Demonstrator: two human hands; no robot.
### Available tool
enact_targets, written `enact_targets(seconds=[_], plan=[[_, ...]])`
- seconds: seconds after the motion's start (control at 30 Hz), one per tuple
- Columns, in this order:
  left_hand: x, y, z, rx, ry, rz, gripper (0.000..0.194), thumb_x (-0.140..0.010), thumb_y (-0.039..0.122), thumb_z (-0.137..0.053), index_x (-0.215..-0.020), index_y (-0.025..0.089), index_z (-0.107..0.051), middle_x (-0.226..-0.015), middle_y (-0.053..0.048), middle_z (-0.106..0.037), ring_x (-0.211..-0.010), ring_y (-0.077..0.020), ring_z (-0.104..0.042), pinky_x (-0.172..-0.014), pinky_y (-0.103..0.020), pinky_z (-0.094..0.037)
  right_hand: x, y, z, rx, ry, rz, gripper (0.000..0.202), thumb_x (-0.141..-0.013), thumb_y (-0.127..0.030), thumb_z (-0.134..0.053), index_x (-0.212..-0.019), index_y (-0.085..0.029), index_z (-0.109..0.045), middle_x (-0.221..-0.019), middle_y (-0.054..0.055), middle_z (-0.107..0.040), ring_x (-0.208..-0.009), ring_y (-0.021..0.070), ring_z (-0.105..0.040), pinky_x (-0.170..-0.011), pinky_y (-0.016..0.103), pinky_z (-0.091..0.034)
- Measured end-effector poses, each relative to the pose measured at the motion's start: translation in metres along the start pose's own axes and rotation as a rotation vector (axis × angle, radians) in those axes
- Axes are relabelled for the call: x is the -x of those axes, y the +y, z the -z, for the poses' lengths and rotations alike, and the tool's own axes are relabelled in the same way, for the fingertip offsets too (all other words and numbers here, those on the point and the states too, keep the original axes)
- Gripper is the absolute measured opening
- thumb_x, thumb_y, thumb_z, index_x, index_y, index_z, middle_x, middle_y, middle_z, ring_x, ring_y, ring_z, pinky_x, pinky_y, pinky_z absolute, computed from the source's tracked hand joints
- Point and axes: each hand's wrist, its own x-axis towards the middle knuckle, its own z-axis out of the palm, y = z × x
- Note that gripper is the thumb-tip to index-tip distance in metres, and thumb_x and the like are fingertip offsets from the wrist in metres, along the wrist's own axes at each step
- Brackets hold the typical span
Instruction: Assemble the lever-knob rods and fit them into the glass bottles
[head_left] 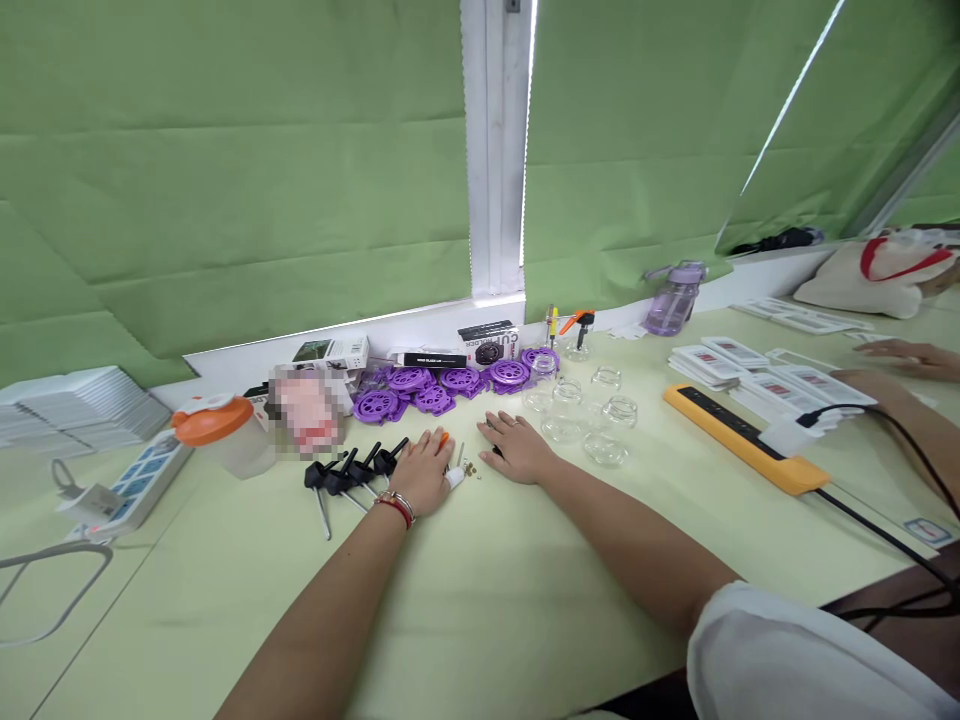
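My left hand (424,474) lies palm down on the table with its fingers stretched out. A small orange piece shows at its fingertips, and something white is at its thumb. Beside it on the left are several black spray heads (341,478) with thin tubes. My right hand (519,450) rests flat with its fingers spread; a dark bit shows by its fingers, its kind hidden. Between the hands lie small brass-coloured pieces (471,468). Several clear glass bottles (606,446) stand to the right of my right hand. Behind them, one bottle carries an orange and black spray head (581,328).
Purple round plastic parts (435,385) are heaped along the back with small boxes (491,345). An orange-lidded shaker (225,430) and a white power strip (142,485) stand left. Right are a yellow power strip (742,440), white cards (795,390), a purple bottle (673,300) and another person's hand (911,355).
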Motion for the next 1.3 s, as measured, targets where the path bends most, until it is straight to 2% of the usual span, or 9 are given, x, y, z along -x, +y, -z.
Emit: enact_targets(seconds=[0.3,0.43,0.53,0.63,0.77,0.87,1.03,1.3], plan=[[-0.01,-0.002,0.0,-0.026,-0.021,-0.004,0.056,-0.085,0.036,-0.04,-0.139,0.023,-0.032,-0.152,-0.009,-0.018,-0.138,-0.0284,-0.017,-0.108,-0.053,-0.019,-0.01,0.003,-0.001,-0.002,-0.006,0.004,0.07,-0.087,-0.063,-0.021,-0.143,-0.022,-0.028,-0.15,0.01,-0.022,-0.135,0.0325,-0.022,-0.107,0.049,-0.02],[-0.01,-0.002,0.0,-0.02,-0.007,-0.004,0.057,-0.087,0.042,-0.036,-0.14,0.022,-0.03,-0.151,-0.01,-0.02,-0.138,-0.0285,-0.018,-0.108,-0.053,-0.019,-0.006,0.001,0.004,-0.013,0.01,0.004,0.074,-0.085,-0.065,-0.026,-0.144,-0.022,-0.024,-0.15,0.01,-0.022,-0.136,0.0331,-0.022,-0.107,0.049,-0.019],[-0.005,0.0,0.004,-0.014,0.023,0.007,0.06,-0.089,0.047,-0.029,-0.141,0.017,-0.028,-0.151,-0.012,-0.022,-0.138,-0.0271,-0.019,-0.11,-0.05,-0.017,0.001,-0.007,0.011,0.016,0.101,0.004,0.073,-0.086,-0.063,-0.03,-0.144,-0.018,-0.025,-0.15,0.01,-0.023,-0.137,0.0331,-0.017,-0.11,0.051,-0.011],[0.005,0.005,0.009,-0.02,0.049,0.006,0.064,-0.089,0.049,-0.027,-0.142,0.013,-0.025,-0.151,-0.013,-0.021,-0.139,-0.026,-0.017,-0.111,-0.047,-0.015,0.013,-0.022,0.014,0.053,0.172,0.084,0.064,-0.09,-0.053,-0.028,-0.141,-0.014,-0.033,-0.148,0.011,-0.028,-0.138,0.0298,-0.013,-0.112,0.048,-0.004],[0.022,0.009,0.01,-0.035,0.033,-0.01,0.069,-0.086,0.05,-0.034,-0.143,0.011,-0.024,-0.151,-0.014,-0.019,-0.139,-0.0272,-0.014,-0.112,-0.046,-0.013,0.032,-0.046,0.007,0.032,0.124,0.179,0.054,-0.095,-0.04,-0.023,-0.139,-0.012,-0.037,-0.146,0.01,-0.033,-0.138,0.0259,-0.018,-0.113,0.046,-0.005],[0.027,0.009,0.007,-0.041,0.026,0.016,0.069,-0.086,0.048,-0.036,-0.143,0.011,-0.025,-0.151,-0.015,-0.018,-0.139,-0.0285,-0.014,-0.112,-0.046,-0.014,0.04,-0.057,0.001,0.008,0.074,0.221,0.053,-0.095,-0.038,-0.023,-0.14,-0.012,-0.035,-0.147,0.01,-0.03,-0.138,0.0247,-0.017,-0.113,0.045,-0.008],[0.025,0.006,0.003,-0.04,0.029,0.025,0.064,-0.087,0.046,-0.034,-0.142,0.012,-0.028,-0.15,-0.015,-0.02,-0.139,-0.0297,-0.014,-0.111,-0.049,-0.014,0.035,-0.058,-0.002,-0.003,-0.005,0.247,0.051,-0.096,-0.033,-0.022,-0.141,-0.011,-0.032,-0.147,0.01,-0.031,-0.137,0.0245,-0.022,-0.112,0.047,-0.012],[0.022,0.002,0.001,-0.031,0.05,0.006,0.056,-0.089,0.042,-0.034,-0.139,0.018,-0.032,-0.15,-0.012,-0.022,-0.139,-0.0283,-0.017,-0.111,-0.05,-0.016,0.015,-0.055,-0.005,0.082,0.026,0.195,0.048,-0.095,-0.028,-0.024,-0.137,-0.009,-0.039,-0.143,0.012,-0.036,-0.135,0.0261,-0.026,-0.112,0.052,-0.01]])
